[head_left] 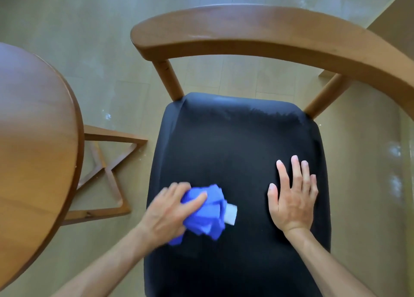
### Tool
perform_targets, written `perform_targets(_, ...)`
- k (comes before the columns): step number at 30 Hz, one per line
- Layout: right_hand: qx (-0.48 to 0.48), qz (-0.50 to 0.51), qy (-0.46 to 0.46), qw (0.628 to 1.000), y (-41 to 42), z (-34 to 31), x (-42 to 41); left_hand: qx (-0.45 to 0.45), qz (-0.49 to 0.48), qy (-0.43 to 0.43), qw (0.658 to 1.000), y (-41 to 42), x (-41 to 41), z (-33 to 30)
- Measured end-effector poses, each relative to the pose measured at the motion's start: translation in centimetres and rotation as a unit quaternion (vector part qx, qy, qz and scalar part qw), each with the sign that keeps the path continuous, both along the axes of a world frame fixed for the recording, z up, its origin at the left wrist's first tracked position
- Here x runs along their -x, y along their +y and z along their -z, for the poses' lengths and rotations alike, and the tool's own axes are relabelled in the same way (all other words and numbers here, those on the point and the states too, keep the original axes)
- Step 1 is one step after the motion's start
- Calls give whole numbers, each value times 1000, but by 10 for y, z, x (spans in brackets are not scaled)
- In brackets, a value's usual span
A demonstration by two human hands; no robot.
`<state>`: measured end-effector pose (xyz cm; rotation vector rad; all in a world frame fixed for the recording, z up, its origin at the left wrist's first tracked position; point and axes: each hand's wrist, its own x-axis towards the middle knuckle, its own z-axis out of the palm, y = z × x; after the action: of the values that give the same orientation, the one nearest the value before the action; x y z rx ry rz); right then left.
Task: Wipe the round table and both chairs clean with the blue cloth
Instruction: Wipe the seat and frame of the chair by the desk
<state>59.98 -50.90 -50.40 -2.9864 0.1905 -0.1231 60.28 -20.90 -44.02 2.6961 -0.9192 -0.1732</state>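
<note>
pale wood-look floor (pixel 94 38) all around; on it one chair (pixel 264 34), one round table (pixel 38 126). counted on the chair's black seat (pixel 235 144): two hands, one blue cloth (pixel 205 211). left hand (pixel 170 209) near the seat's left edge, fingers curled round the bunched cloth, white tag (pixel 230 213) poking out. right hand (pixel 293 195) flat, fingers spread straight, by the seat's right edge. bare seat toward the curved backrest. table rim left of the seat, narrow strip of floor between.

Left hand (pixel 167 209) has its fingers curled in a grip; right hand (pixel 291 197) lies flat, fingers spread.
</note>
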Motion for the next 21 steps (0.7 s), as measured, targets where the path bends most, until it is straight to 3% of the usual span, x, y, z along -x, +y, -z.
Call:
perform_targets(3,2,-2,-2,1000,-1,1,-1,-12,-123,-34,992,-4,-87,4)
perform_targets(6,-2,0,-11,1000,0,3,1,-18,-300,8,954,6,-172,12)
perform_targets(9,-5,-2,-17,1000,-1,4,0,37,-344,58,936,19,-181,19)
perform_targets(15,-11,1,-15,1000,0,2,1,118,-348,111,923,34,-19,12)
perform_targets(18,-9,4,-16,1000,0,2,1,84,-280,218,931,51,92,12)
perform_targets(20,-10,1,-14,1000,0,1,1,38,-304,275,912,62,142,17)
perform_targets(21,-10,0,-15,1000,0,1,1,-3,-307,260,915,66,156,19)
